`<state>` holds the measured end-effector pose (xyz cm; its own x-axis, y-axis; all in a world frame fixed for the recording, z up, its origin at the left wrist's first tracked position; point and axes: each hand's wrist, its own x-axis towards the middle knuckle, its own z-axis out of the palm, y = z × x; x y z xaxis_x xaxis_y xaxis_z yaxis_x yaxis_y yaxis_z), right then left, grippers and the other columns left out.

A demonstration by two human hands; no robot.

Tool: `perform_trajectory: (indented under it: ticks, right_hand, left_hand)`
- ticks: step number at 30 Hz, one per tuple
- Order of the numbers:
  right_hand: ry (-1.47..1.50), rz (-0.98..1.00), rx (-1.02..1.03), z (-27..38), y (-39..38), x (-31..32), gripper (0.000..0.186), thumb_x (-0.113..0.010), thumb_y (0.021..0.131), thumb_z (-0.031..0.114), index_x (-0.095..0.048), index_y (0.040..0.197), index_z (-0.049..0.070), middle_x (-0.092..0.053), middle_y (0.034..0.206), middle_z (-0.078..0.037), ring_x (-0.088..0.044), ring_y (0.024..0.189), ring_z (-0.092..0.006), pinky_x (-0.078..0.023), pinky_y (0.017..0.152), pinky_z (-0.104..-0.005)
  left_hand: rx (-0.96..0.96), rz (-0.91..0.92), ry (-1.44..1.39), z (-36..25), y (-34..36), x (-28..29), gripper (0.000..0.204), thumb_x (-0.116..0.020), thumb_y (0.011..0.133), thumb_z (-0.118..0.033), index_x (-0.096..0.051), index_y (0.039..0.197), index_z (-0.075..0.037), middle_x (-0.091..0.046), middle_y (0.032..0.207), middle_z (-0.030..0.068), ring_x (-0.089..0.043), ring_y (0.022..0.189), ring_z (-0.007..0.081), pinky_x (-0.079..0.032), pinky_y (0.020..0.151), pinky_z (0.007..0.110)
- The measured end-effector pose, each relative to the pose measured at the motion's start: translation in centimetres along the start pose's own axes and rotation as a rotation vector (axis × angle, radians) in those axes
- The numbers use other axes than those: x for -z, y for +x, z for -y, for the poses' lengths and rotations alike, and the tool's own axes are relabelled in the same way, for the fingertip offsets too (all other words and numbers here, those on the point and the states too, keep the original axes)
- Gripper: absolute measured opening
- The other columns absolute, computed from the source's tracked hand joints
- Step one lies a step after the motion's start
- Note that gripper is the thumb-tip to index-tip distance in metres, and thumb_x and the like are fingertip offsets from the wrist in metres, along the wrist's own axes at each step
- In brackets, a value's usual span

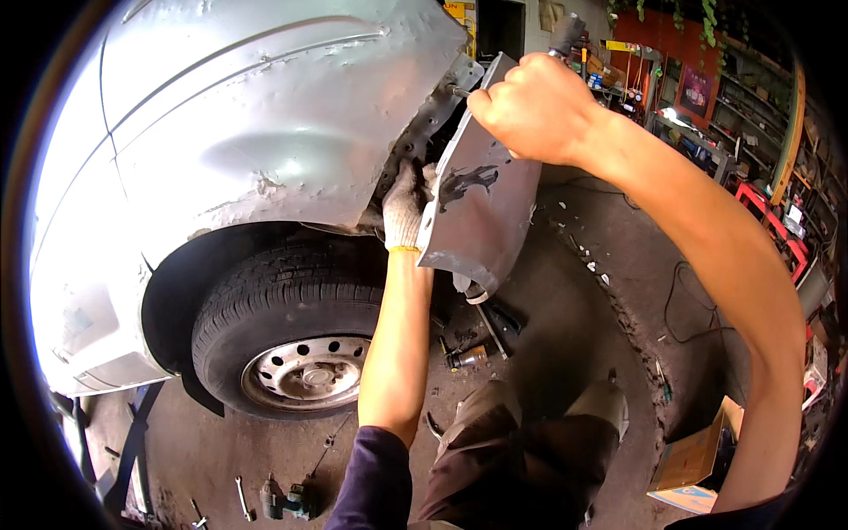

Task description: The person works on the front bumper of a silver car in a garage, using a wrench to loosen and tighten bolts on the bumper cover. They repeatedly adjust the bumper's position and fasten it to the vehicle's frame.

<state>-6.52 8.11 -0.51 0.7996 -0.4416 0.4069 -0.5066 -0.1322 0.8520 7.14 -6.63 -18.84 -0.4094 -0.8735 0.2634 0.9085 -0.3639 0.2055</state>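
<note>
My left hand (403,210), in a whitish knit glove, reaches into the gap between the dented silver fender (300,141) and a loose silver body panel (490,199). Its fingers are partly hidden there, beside the fender's holed mounting flange (415,137). Above the panel's upper edge, my bare right hand (541,108) is closed around a tool with a dark grip (567,34) showing past the fist. A short metal end (457,91) meets the flange near the knuckles; the fist hides how it joins the grip. The panel stands away from the fender and has a black smear.
Below the fender is a tyre on a steel wheel (311,374). A wrench (243,497), a cordless power tool (290,500) and other tools lie on the floor. An open cardboard box (693,455) stands at right, near cables and cluttered shelves (751,110).
</note>
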Motion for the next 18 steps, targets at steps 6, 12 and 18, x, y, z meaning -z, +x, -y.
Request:
perform_trajectory:
  ticks: [6, 12, 18]
  right_hand:
    - [0.011, 0.052, -0.022, 0.2, 0.3, 0.9, 0.013, -0.067, 0.06, 0.009, -0.057, 0.069, 0.005, -0.062, 0.057, -0.011, -0.067, 0.058, -0.0267, -0.051, 0.052, -0.0369]
    - [0.032, 0.063, -0.026, 0.2, 0.5, 0.9, 0.012, -0.066, 0.06, 0.008, -0.061, 0.07, 0.005, -0.064, 0.059, -0.012, -0.068, 0.06, -0.0259, -0.052, 0.053, -0.0359]
    - [0.004, 0.14, -0.057, 1.0, 0.5, 1.5, 0.008, -0.066, 0.067, 0.009, -0.064, 0.074, 0.005, -0.068, 0.066, -0.01, -0.07, 0.068, -0.0249, -0.054, 0.06, -0.0356]
  left_hand:
    - [-0.118, 0.083, 0.028, 0.1, -0.2, 0.1, 0.02, -0.048, 0.1, -0.009, -0.054, 0.112, 0.006, -0.058, 0.095, 0.0141, -0.061, 0.079, 0.0197, -0.057, 0.074, 0.028]
    - [-0.109, 0.196, -0.031, -0.5, -1.2, 0.5, 0.025, -0.044, 0.1, -0.006, -0.051, 0.119, 0.008, -0.06, 0.111, 0.0207, -0.063, 0.091, 0.0232, -0.055, 0.08, 0.029]
    - [-0.258, 0.015, -0.116, 0.2, -3.4, -2.4, 0.03, -0.042, 0.1, -0.012, -0.05, 0.122, 0.007, -0.059, 0.109, 0.0208, -0.062, 0.086, 0.024, -0.053, 0.069, 0.027]
